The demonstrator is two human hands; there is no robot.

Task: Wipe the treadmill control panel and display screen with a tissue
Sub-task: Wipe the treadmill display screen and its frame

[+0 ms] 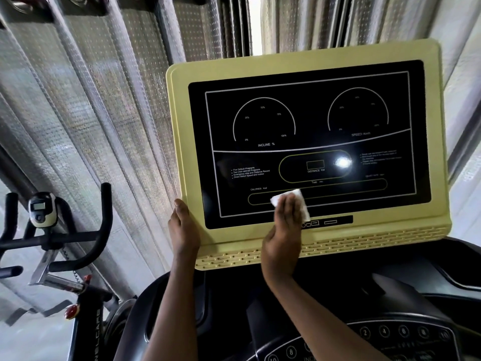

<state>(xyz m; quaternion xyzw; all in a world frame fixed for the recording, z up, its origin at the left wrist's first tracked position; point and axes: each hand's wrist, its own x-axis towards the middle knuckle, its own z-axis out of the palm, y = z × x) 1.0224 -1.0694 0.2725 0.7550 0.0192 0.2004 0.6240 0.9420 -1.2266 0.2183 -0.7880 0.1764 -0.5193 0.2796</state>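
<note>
The treadmill's black display screen (307, 142) sits in a pale yellow frame (440, 126), tilted up in front of me. It carries white dial outlines marked incline and speed, and it is dark. My right hand (282, 238) presses a folded white tissue (291, 201) flat against the lower middle of the screen. My left hand (183, 227) grips the frame's lower left edge, thumb on the front. Below lies the dark control panel (390, 334) with round numbered buttons, partly hidden by my right forearm.
An exercise bike (52, 238) with black handlebars and a small console stands at the left. Patterned grey curtains (104, 100) hang behind the display, with a bright gap at top centre. The treadmill's black console housing (416, 290) curves around below the yellow frame.
</note>
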